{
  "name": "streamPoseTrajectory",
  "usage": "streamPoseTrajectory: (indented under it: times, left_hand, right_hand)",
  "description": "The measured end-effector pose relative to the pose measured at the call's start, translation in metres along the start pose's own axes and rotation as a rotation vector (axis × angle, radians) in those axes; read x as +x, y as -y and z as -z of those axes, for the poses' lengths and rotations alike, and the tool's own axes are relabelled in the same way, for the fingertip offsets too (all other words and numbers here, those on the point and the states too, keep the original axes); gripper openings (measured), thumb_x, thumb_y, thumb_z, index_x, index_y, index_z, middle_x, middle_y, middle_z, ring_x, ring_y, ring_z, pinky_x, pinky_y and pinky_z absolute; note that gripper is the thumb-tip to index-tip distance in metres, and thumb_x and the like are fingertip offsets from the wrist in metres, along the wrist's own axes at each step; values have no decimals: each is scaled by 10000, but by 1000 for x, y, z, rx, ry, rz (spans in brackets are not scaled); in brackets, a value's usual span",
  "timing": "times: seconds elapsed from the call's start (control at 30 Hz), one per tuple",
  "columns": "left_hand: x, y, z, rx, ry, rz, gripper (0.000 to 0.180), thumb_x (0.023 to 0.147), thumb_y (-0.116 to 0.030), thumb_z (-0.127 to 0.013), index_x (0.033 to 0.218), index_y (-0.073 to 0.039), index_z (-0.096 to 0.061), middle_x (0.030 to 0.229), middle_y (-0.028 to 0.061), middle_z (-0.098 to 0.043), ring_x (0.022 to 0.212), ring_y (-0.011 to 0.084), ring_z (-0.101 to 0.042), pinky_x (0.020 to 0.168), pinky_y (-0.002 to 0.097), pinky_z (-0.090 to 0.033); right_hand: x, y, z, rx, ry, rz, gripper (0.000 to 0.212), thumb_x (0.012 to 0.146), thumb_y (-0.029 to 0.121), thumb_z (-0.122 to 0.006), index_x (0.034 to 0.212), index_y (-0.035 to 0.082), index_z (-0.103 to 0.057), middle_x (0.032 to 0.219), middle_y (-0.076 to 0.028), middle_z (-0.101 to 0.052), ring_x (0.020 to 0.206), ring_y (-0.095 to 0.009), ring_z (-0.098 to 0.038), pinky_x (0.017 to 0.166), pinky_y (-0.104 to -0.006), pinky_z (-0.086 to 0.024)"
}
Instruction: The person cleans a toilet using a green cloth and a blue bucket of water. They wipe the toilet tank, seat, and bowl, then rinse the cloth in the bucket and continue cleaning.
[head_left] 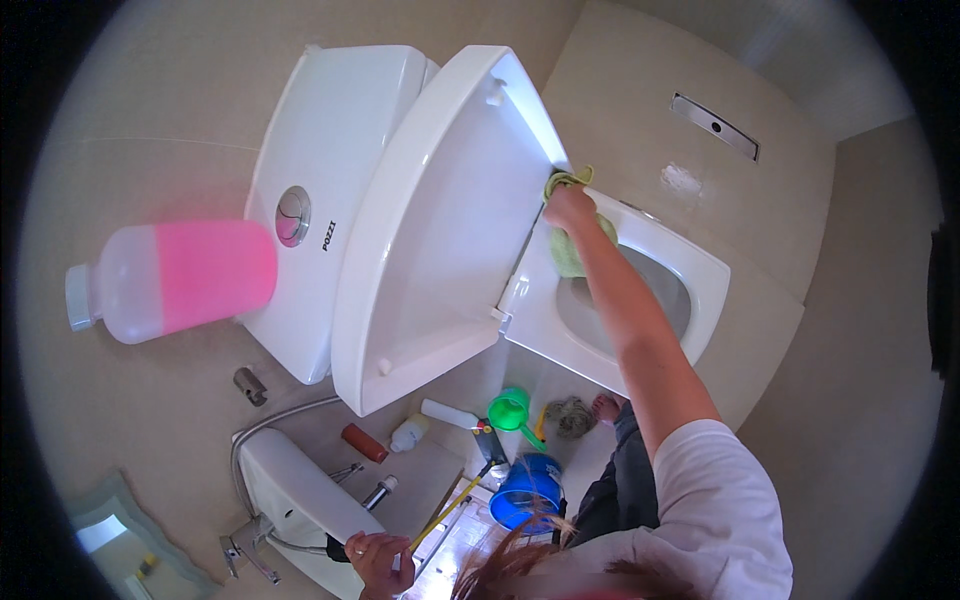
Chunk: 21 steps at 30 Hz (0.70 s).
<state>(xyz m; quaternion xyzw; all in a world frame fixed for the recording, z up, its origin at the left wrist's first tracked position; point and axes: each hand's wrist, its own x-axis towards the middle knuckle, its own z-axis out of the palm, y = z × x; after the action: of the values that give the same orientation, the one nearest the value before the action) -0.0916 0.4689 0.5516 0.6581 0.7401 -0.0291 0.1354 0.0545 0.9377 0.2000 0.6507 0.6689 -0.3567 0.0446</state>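
My right hand (570, 208) is closed on a light green cloth (568, 252), pressing it at the back corner of the white toilet bowl rim (708, 280). Part of the cloth hangs over the rim toward the opening. Close beside that hand, the white toilet lid (450, 215) stands raised against the cistern (340, 120). My left hand (380, 565) is low in view with curled fingers, at the edge of the white sink (305, 485). A black piece (340, 548) at the end of a hose shows next to it; what the fingers hold is unclear.
A bottle of pink liquid (200, 278) stands on the cistern. On the floor are a green dipper (510, 408), a blue bucket (527, 490), a white bottle (449, 413), a reddish-brown block (364, 443) and a grey scrubbing tangle (572, 418). A metal drain (715, 126) lies beyond the toilet.
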Motion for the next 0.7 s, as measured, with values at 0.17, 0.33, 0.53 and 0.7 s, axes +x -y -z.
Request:
streamPoseTrajectory:
  times: [0.17, 0.33, 0.53, 0.7]
  left_hand:
    - [3, -3, 2, 11, 4, 14, 128, 702, -194, -536, 804, -123, -565, 810, 37, -574, 796, 226, -537, 780, 424, -335]
    - [1, -3, 3, 6, 8, 24, 115, 711, -195, -539, 800, -130, -573, 806, 33, -577, 787, 220, -540, 778, 417, -336]
    - [10, -11, 8, -16, -29, 39, 121, 616, -125, -580, 732, -155, -565, 706, -31, -559, 758, 139, -516, 839, 340, -286]
    - [15, -12, 9, -21, -38, 47, 129, 609, -125, -585, 732, -156, -565, 702, -36, -555, 757, 132, -514, 839, 337, -285]
  right_hand:
    - [33, -6, 15, 154, 296, 43, 370, 626, 205, -563, 953, 38, -601, 998, -150, -591, 914, -266, -572, 743, -368, -457]
    - [34, -28, 31, 54, 337, 254, 352, 616, 196, -538, 916, 32, -618, 963, -139, -605, 855, -253, -586, 727, -368, -453]
    - [28, -29, 51, -249, 259, 358, 407, 605, 157, -521, 993, 48, -576, 959, -141, -598, 871, -270, -581, 730, -367, -450]
    - [7, -78, 30, 734, 270, 79, 358, 646, 185, -527, 970, 35, -545, 837, -125, -598, 746, -214, -571, 689, -332, -446]
